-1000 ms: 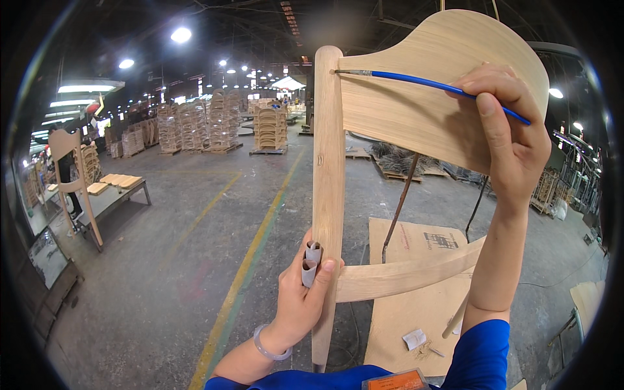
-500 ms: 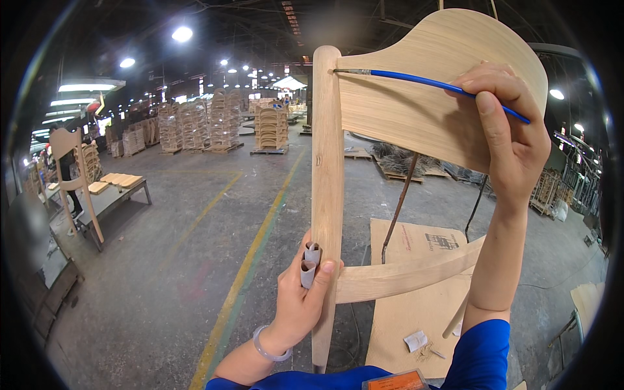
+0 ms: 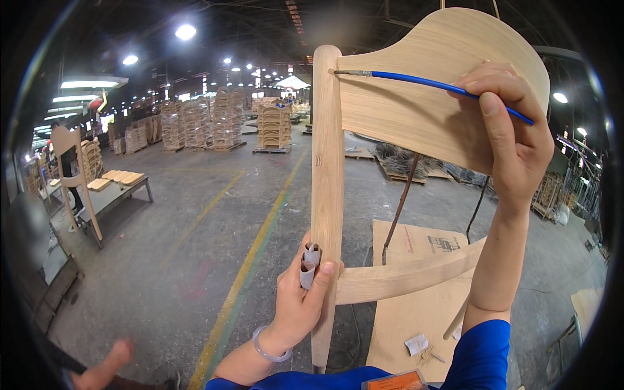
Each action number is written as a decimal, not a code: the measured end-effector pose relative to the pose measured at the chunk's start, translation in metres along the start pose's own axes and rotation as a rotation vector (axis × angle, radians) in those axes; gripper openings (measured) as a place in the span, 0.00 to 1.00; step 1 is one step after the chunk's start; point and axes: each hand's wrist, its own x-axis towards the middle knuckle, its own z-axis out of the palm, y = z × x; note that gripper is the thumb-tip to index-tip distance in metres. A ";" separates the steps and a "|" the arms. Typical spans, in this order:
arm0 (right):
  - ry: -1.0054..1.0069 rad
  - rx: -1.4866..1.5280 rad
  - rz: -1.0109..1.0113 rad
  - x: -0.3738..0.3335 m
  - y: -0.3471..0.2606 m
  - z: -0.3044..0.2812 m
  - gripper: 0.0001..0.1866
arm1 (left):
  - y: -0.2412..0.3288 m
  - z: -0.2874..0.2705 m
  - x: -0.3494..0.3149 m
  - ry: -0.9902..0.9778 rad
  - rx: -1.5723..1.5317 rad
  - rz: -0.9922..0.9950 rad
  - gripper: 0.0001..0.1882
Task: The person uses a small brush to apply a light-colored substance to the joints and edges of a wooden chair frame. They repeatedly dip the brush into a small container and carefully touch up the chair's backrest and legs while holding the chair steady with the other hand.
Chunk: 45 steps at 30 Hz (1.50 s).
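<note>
A pale wooden chair back frame hangs before me, with a curved top panel [image 3: 403, 97], an upright post [image 3: 328, 175] and a curved lower rail [image 3: 409, 273]. My left hand [image 3: 302, 286] is closed round the lower post near the rail. Rolled pieces of grey sandpaper [image 3: 307, 275] stick out of the same grip. In my right hand [image 3: 513, 130] is a thin blue-handled paintbrush [image 3: 422, 82], pinched between thumb and fingers. Its dark bristle tip touches a small mark near the post's top, beside the panel.
Below the frame lies a cardboard sheet [image 3: 396, 325] with a paper scrap [image 3: 416, 344] and shavings. Dark metal rods [image 3: 400, 208] run down behind the panel. Another person's hand [image 3: 120, 354] shows at lower left. A table [image 3: 123, 190] holds wooden pieces; stacked chair parts [image 3: 273, 127] stand farther back.
Another person's hand and arm have come into view at the lower left. My hands keep the same grips, and the brush tip stays on the same spot of the post.
</note>
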 end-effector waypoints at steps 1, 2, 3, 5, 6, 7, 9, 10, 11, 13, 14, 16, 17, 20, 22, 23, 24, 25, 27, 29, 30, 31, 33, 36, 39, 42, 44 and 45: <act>-0.002 -0.002 -0.002 0.000 0.001 0.001 0.07 | -0.001 -0.001 0.001 -0.001 0.000 -0.001 0.30; -0.003 -0.005 -0.004 0.000 0.002 0.003 0.07 | -0.002 -0.002 0.002 0.003 -0.010 0.000 0.30; -0.001 -0.010 -0.001 -0.001 0.002 0.004 0.07 | -0.003 -0.002 0.002 0.000 -0.003 -0.003 0.30; 0.002 -0.022 0.005 -0.002 0.004 0.005 0.07 | -0.005 -0.002 0.002 0.006 -0.012 -0.005 0.30; 0.000 -0.026 -0.001 -0.002 0.005 0.006 0.07 | -0.006 -0.001 0.003 0.008 -0.007 -0.006 0.30; -0.002 -0.030 -0.008 -0.003 0.006 0.007 0.07 | -0.007 -0.001 0.003 0.010 -0.002 -0.007 0.30; -0.005 -0.020 -0.009 -0.004 0.008 0.008 0.07 | -0.009 0.001 0.004 0.014 0.001 -0.010 0.30; -0.006 -0.006 -0.003 -0.005 0.009 0.008 0.07 | -0.010 0.001 0.005 0.017 -0.001 -0.012 0.30; -0.007 0.008 0.002 -0.004 0.010 0.009 0.07 | -0.010 0.002 0.006 0.019 -0.004 -0.015 0.30; -0.011 0.019 0.007 -0.003 0.012 0.009 0.07 | -0.010 0.001 0.007 0.020 0.000 -0.021 0.30; -0.006 0.021 0.010 -0.003 0.013 0.009 0.07 | -0.010 0.000 0.007 0.027 -0.007 -0.021 0.30; -0.011 0.019 0.010 -0.003 0.013 0.010 0.07 | -0.010 -0.001 0.008 0.024 0.003 -0.018 0.30; -0.010 0.015 0.012 -0.003 0.013 0.010 0.07 | -0.010 0.000 0.008 0.029 -0.008 -0.016 0.30; -0.004 -0.001 -0.007 -0.004 0.015 0.013 0.07 | -0.012 0.001 0.008 0.035 0.019 -0.019 0.30; -0.006 0.000 -0.007 -0.005 0.017 0.014 0.07 | -0.014 0.001 0.009 0.035 0.028 -0.009 0.30; -0.007 0.001 -0.007 -0.005 0.018 0.015 0.07 | -0.015 0.000 0.010 0.042 0.027 -0.008 0.30; -0.008 0.010 -0.001 -0.005 0.019 0.016 0.07 | -0.016 0.000 0.010 0.037 0.032 -0.003 0.30; -0.010 0.020 0.004 -0.005 0.020 0.016 0.07 | -0.017 0.000 0.011 0.036 0.032 0.000 0.30; -0.009 0.030 0.011 -0.004 0.021 0.017 0.07 | -0.018 -0.001 0.011 0.041 0.027 0.012 0.30; -0.005 0.031 0.015 -0.004 0.021 0.018 0.07 | -0.018 0.000 0.012 0.049 0.014 0.028 0.30; -0.006 0.029 0.014 -0.003 0.021 0.019 0.07 | -0.018 -0.001 0.012 0.052 0.008 0.028 0.30; -0.008 0.028 0.014 -0.003 0.021 0.021 0.07 | -0.019 -0.001 0.012 0.054 0.003 0.028 0.30; -0.009 0.028 0.010 -0.003 0.022 0.023 0.07 | -0.019 -0.001 0.013 0.060 -0.014 0.029 0.30; -0.011 0.032 -0.003 -0.003 0.024 0.026 0.07 | -0.019 -0.002 0.014 0.067 -0.035 0.029 0.30; -0.019 0.034 -0.013 -0.002 0.025 0.027 0.07 | -0.019 -0.003 0.013 0.065 -0.030 0.023 0.30; -0.017 0.036 -0.009 -0.002 0.025 0.029 0.07 | -0.018 -0.005 0.014 0.063 -0.022 0.026 0.30; -0.004 0.019 -0.005 -0.002 0.024 0.031 0.07 | -0.017 -0.006 0.014 0.061 0.004 0.054 0.29; -0.008 0.035 -0.006 -0.002 0.025 0.031 0.07 | -0.016 -0.007 0.015 0.055 0.004 0.043 0.29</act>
